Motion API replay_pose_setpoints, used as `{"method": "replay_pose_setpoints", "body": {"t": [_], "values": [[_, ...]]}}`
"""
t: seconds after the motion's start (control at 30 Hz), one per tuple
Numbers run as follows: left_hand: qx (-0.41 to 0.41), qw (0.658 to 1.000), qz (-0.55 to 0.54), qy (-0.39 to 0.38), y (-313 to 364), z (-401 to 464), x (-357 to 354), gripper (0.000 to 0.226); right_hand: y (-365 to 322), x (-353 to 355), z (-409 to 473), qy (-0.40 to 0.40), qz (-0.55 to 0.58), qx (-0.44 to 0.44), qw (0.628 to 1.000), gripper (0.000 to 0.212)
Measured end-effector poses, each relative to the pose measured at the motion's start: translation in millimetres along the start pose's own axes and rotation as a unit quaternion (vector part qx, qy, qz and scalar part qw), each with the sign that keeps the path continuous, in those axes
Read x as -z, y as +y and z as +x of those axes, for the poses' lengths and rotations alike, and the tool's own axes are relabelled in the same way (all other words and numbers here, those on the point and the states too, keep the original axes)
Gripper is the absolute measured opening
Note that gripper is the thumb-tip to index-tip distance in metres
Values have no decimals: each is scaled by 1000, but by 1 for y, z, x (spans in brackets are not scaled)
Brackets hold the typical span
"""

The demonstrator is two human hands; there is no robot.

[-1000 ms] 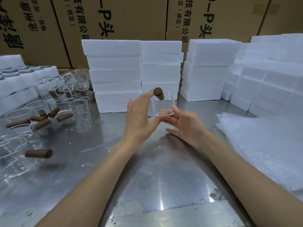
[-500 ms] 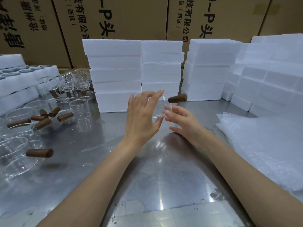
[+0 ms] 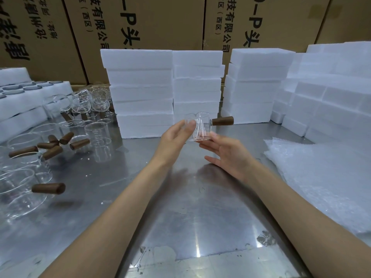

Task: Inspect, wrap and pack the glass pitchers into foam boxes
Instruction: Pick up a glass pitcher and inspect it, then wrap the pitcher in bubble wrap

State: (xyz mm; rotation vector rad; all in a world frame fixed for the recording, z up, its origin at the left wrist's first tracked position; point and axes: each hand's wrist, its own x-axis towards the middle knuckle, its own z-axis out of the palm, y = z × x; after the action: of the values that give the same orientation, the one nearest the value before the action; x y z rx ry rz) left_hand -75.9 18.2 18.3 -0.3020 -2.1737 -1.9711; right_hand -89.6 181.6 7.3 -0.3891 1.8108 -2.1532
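Near: bare steel table (image 3: 180, 227), both forearms reaching out over it. Mid: left hand (image 3: 172, 141) w/ fingers straight against the left wall of a glass pitcher (image 3: 198, 127); right hand (image 3: 226, 155) spread, fingertips under its base. Pitcher held above the table, upright, mouth up; wooden handle (image 3: 222, 120) sticks out to the right, so long axis runs left-right. Looks like the inspect step: nothing wrapped yet. Bubble wrap (image 3: 321, 177) lies at right, more unwrapped pitchers (image 3: 26, 157) at left. Far: stacked foam boxes (image 3: 140, 91), all closed; packing not begun for this one.
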Motion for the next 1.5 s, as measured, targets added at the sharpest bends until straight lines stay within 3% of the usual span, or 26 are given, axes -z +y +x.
{"method": "replay_pose_setpoints", "body": {"t": [0.1, 0.17, 0.3, 0.5, 0.7, 0.93, 1.03, 1.17, 1.23, 1.37, 1.5], "values": [[0, 1000, -18, 8, -5, 1, 2, 48, 2, 2, 2, 4, -26, 3, 1000, 42], [-1, 999, -33, 34, -11, 3, 5, 44, 0, 3, 4, 43, -50, 16, 998, 47], [2, 998, -43, 40, -22, 7, 10, 40, -2, 11, 5, 167, -42, 44, 984, 19], [4, 1000, -25, 4, -32, 11, 11, 44, -2, 14, 6, 224, -90, 58, 969, 21], [-23, 993, 115, -27, -43, 11, 9, 48, 3, 18, 12, 273, -214, 61, 936, 19], [-25, 981, 190, -32, -47, 11, 8, 57, 12, 20, 17, 286, -353, 24, 890, 30], [-18, 980, 196, -32, -46, 9, 8, 70, 8, 21, 12, 314, -461, 37, 829, 33], [-20, 981, 193, -6, -41, 7, 10, 79, -10, 35, -4, 411, -617, 96, 665, 34], [-27, 981, 191, 4, -40, 6, 10, 78, -18, 47, -10, 449, -638, 41, 624, 34], [-43, 979, 200, 5, -38, 4, 8, 85, -22, 61, -22, 450, -629, -136, 620, 39], [-59, 975, 215, 5, -39, 4, 9, 86, -21, 63, -21, 424, -585, -177, 668, 41]]}}
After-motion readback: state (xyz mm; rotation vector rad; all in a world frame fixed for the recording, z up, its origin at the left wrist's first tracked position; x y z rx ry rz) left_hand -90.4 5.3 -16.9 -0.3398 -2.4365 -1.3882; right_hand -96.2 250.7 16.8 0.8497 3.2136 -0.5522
